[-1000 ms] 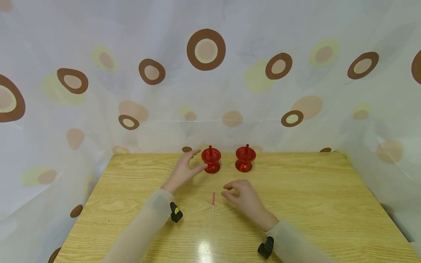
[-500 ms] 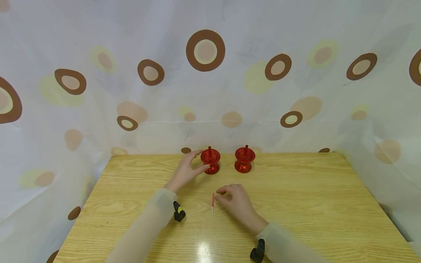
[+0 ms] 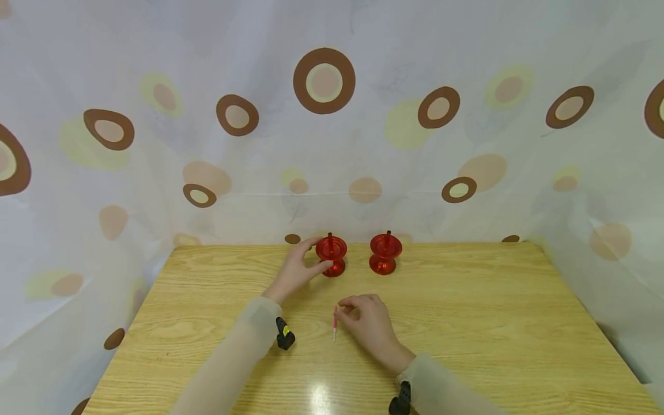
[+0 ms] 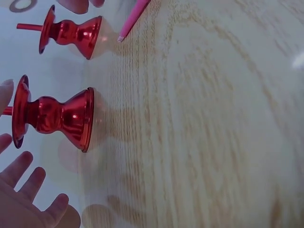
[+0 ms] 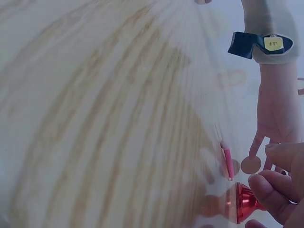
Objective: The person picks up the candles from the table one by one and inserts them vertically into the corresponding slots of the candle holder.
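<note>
Left red stand [image 3: 333,253] and right red stand [image 3: 384,255], upright near the worktop's [image 3: 493,323] far edge, unlifted; left hand [image 3: 294,274] spread about the former; pink stick [image 3: 334,326], mid-worktop, not picked up, right hand [image 3: 370,324] beside it, thumb and forefinger parted.

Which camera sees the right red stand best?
The left wrist view: the right red stand appears large, whole and side-on. The head view shows it whole but smaller, from above. The right wrist view shows one red stand partly behind fingers; I can't tell which.

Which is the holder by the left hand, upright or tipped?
Upright: the holder rests with its base on the table, spike pointing up.
</note>
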`<state>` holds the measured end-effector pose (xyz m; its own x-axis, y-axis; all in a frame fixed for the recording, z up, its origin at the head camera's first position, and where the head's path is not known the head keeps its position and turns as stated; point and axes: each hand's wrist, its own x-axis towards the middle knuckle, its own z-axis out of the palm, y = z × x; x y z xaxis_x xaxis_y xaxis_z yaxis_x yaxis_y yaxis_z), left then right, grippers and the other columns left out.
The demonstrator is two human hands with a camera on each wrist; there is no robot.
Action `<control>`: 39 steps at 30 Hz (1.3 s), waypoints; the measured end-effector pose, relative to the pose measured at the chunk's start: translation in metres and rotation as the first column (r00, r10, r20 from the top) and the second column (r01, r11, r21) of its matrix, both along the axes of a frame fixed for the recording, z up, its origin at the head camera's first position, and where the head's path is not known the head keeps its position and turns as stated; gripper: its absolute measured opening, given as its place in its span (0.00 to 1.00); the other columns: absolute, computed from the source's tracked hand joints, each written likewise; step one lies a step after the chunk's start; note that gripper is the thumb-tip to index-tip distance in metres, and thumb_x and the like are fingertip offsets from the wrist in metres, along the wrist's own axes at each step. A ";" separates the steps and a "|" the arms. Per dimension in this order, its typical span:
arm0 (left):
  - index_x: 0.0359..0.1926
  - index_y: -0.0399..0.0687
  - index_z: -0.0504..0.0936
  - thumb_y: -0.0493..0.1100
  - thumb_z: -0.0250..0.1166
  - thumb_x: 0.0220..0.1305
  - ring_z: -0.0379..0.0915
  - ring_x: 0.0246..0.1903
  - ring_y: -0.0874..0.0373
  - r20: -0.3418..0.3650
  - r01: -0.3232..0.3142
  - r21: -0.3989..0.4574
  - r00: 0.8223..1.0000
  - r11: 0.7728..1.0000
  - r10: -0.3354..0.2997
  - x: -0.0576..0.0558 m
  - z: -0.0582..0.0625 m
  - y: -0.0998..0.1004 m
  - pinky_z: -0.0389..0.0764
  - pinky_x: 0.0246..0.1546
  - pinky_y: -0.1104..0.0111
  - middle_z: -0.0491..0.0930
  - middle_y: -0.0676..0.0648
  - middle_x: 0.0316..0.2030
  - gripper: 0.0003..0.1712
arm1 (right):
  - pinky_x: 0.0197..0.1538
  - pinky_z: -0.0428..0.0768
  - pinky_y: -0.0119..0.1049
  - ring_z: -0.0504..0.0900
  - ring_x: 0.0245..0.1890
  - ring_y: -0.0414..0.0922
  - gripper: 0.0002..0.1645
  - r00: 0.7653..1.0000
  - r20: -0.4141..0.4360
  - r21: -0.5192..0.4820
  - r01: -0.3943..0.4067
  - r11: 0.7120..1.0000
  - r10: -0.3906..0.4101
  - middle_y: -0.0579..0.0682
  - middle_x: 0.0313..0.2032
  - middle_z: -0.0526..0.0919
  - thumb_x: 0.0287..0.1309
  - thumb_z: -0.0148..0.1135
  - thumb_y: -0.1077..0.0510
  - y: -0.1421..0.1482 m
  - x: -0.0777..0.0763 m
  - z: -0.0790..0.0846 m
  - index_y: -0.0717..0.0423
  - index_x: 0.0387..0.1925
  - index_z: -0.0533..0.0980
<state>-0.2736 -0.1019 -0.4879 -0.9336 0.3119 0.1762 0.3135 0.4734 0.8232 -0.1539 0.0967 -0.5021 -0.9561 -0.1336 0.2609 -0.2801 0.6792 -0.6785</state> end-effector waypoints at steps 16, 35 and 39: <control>0.76 0.51 0.70 0.53 0.74 0.67 0.62 0.74 0.49 -0.001 0.021 0.008 1.000 1.000 -0.021 -0.007 -0.008 0.002 0.62 0.75 0.49 0.71 0.48 0.73 0.40 | 0.58 0.70 0.64 0.79 0.51 0.55 0.03 1.000 0.000 0.093 0.020 0.995 -0.021 0.38 0.32 0.88 0.58 0.78 0.56 -0.007 0.004 -0.006 0.46 0.35 0.89; 0.78 0.46 0.66 0.53 0.74 0.67 0.59 0.76 0.46 0.059 -0.020 0.020 0.998 1.000 0.019 -0.004 -0.005 0.004 0.60 0.75 0.45 0.68 0.45 0.75 0.45 | 0.67 0.60 0.68 0.76 0.52 0.56 0.09 0.995 0.067 0.195 0.056 0.979 -0.070 0.36 0.27 0.82 0.55 0.79 0.47 -0.013 0.002 -0.005 0.43 0.31 0.86; 0.78 0.45 0.66 0.53 0.74 0.66 0.59 0.76 0.45 0.061 -0.020 0.017 0.998 1.000 0.019 -0.004 -0.006 0.004 0.60 0.75 0.45 0.68 0.44 0.75 0.45 | 0.66 0.61 0.70 0.77 0.52 0.57 0.09 0.996 0.054 0.238 0.059 0.970 -0.073 0.38 0.27 0.82 0.55 0.79 0.46 -0.015 0.001 -0.006 0.43 0.30 0.86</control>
<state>-0.2773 -0.0983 -0.4938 -0.9486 0.2911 0.1238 0.2532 0.4640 0.8488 -0.1529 0.0817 -0.5078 -0.9782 -0.1203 0.1693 -0.1915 0.8376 -0.5116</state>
